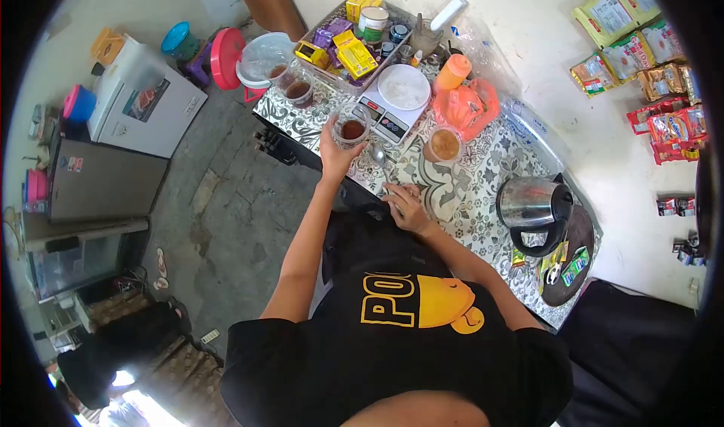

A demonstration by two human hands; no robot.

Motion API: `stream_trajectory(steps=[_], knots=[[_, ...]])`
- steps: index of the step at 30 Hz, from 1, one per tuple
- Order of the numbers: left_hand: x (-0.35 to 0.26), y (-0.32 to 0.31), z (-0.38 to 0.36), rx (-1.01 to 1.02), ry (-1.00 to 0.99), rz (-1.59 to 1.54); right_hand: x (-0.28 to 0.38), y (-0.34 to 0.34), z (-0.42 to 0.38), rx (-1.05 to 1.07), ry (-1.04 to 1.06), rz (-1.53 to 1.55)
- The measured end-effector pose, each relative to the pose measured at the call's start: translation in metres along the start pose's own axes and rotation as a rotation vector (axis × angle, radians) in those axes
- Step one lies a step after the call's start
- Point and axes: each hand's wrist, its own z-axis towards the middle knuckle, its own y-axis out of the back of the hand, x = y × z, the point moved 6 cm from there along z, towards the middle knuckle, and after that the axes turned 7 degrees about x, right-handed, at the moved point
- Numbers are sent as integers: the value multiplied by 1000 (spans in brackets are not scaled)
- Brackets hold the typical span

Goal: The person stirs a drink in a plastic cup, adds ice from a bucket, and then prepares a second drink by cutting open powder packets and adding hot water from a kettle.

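Left hand (337,155), fingers closed round a clear cup (351,127), tips partly hidden, right hand (409,210), fingers half-curled by the surface (483,163), hold unclear

Kitchen or drinks stall | kettle (522,201) | scale (390,127) | hanging sachets (676,127)

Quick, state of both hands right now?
Left hand: closed around a clear cup of dark liquid.
Right hand: fingers loosely bent at the edge of the patterned table; cannot tell whether it holds anything.
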Motion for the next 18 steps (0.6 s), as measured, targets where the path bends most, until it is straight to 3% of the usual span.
stream_trajectory(steps=[4,6,12,18], knots=[[-3,0,8,26,-30,-31,-4,4,5,-23,-104,9],[-2,0,5,68,49,-198,-4,3,5,-35,-144,-3],[-30,18,3,78,27,-181,-19,-7,1,-46,-215,-123],[-39,22,7,57,-117,-84,-17,-6,5,-39,-254,-173]])
